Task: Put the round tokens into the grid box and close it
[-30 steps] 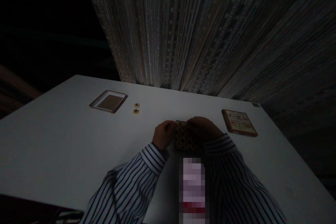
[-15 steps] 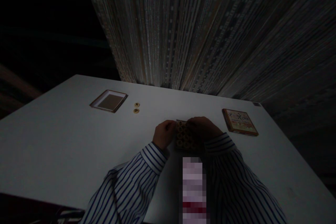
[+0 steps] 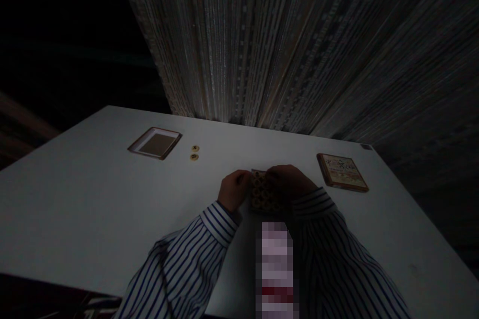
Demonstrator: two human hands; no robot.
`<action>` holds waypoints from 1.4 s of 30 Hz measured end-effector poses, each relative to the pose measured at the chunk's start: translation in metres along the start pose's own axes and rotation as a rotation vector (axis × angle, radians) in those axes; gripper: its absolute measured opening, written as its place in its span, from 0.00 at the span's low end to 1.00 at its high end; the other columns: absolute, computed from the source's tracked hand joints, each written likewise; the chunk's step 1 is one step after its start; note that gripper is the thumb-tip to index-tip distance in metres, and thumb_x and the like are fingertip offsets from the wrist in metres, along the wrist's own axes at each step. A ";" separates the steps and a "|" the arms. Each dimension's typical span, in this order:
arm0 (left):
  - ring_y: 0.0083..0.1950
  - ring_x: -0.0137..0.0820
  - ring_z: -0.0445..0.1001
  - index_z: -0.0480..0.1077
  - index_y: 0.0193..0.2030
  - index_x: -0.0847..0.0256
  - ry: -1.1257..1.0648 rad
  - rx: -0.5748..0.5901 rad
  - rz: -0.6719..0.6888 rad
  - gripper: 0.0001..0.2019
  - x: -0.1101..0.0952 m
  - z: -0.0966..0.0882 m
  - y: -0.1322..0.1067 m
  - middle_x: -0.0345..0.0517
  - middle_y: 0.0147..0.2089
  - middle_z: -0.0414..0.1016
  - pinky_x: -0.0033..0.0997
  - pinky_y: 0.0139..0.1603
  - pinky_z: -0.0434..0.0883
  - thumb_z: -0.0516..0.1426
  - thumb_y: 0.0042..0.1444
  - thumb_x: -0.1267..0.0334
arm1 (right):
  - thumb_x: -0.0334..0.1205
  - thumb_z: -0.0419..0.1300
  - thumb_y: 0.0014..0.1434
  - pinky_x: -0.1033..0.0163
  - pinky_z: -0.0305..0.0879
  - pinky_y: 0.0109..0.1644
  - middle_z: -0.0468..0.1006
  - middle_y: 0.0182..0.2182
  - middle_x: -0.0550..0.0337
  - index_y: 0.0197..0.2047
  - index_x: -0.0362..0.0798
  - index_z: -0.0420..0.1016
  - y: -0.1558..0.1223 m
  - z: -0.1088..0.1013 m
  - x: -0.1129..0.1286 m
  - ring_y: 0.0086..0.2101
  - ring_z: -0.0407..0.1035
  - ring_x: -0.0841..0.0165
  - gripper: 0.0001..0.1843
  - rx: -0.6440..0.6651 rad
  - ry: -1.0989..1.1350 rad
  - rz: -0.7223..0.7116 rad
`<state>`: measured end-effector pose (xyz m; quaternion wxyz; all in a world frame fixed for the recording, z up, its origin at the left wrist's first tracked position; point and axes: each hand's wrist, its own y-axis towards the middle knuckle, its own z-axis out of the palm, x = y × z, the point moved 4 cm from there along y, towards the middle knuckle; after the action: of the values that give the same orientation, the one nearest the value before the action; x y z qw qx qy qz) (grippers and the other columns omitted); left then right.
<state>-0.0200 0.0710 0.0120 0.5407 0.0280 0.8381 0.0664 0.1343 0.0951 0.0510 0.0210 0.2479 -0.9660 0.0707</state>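
Round Chinese chess pieces sit in rows in a small dark-edged pack (image 3: 264, 192) in front of me on the table. At the pack's upper left edge, my left hand (image 3: 234, 190) is closed, its fingers curled against that edge. My right hand (image 3: 291, 181) bends over the pack's right side with its fingers curled in at the top. It covers several pieces, and the dim light hides what its fingertips hold. Two loose Chinese chess pieces (image 3: 194, 153) lie on the table to the left, apart from my hands.
On the white table (image 3: 93, 204), an open shallow box part (image 3: 155, 143) with a brown base lies at the far left. A flat box with a printed top (image 3: 343, 172) lies on the right. A string curtain (image 3: 239, 50) hangs along the far edge.
Both hands stay almost in place at the pack. My right hand's fingers have shifted very slightly at its top edge. The loose pieces and boxes have not moved.
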 end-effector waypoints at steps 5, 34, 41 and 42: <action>0.36 0.31 0.73 0.73 0.34 0.63 0.002 0.002 -0.015 0.12 -0.002 -0.001 -0.001 0.46 0.33 0.77 0.29 0.37 0.67 0.51 0.52 0.60 | 0.37 0.49 0.57 0.66 0.61 0.39 0.77 0.37 0.54 0.40 0.47 0.74 0.000 0.000 0.000 0.37 0.70 0.67 0.14 -0.004 0.009 -0.007; 0.31 0.30 0.71 0.73 0.32 0.66 -0.155 -0.109 -0.045 0.13 -0.014 -0.053 0.003 0.46 0.28 0.76 0.29 0.35 0.68 0.54 0.47 0.58 | 0.38 0.48 0.57 0.66 0.60 0.44 0.77 0.38 0.57 0.38 0.47 0.73 -0.018 -0.054 0.002 0.38 0.69 0.68 0.13 -0.310 0.135 0.075; 0.32 0.29 0.71 0.72 0.31 0.64 -0.047 -0.195 0.005 0.12 -0.004 -0.106 0.010 0.44 0.28 0.75 0.28 0.37 0.68 0.55 0.46 0.57 | 0.38 0.49 0.57 0.66 0.60 0.41 0.78 0.35 0.57 0.37 0.47 0.74 0.004 -0.074 0.031 0.37 0.70 0.67 0.13 -0.276 0.103 0.010; 0.31 0.29 0.71 0.72 0.30 0.64 -0.041 -0.212 0.001 0.12 -0.001 -0.114 0.011 0.44 0.28 0.75 0.29 0.37 0.68 0.55 0.46 0.58 | 0.38 0.49 0.57 0.66 0.60 0.41 0.78 0.35 0.57 0.37 0.47 0.74 0.009 -0.076 0.036 0.37 0.70 0.67 0.13 -0.267 0.101 -0.005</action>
<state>-0.1234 0.0730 0.0609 0.5577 -0.0273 0.8151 0.1545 0.0984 0.0968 0.1277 0.1025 0.2414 -0.9639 -0.0459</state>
